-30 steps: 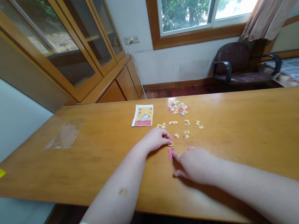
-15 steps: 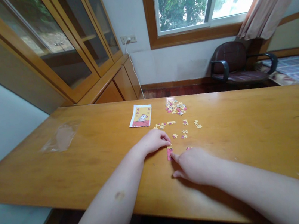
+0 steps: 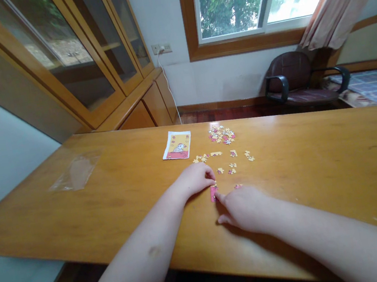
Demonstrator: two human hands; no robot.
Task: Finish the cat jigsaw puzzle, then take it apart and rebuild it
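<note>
My left hand (image 3: pixel 197 178) is closed, its fingertips on a small yellow puzzle piece (image 3: pixel 214 185), which they partly hide. This piece sits at the top end of a short pink strip of puzzle pieces (image 3: pixel 213 194); whether the two are locked together I cannot tell. The index finger of my right hand (image 3: pixel 245 209) stretches onto the strip's right side, with the thumb held apart below. A pink piece (image 3: pixel 238 186) shows just beyond the right knuckles. Several yellow pieces (image 3: pixel 231 169) lie farther up, some in joined rows (image 3: pixel 216 154).
A heap of loose puzzle pieces (image 3: pixel 222 134) lies toward the table's far edge. Left of it is a picture card (image 3: pixel 177 145) with a white animal on yellow and pink. A clear plastic bag (image 3: pixel 77 172) lies at the left of the wooden table (image 3: pixel 125 170).
The yellow piece under my left fingertips has come down closer against the pink strip. My right hand stays almost still. The view has shifted slightly.
</note>
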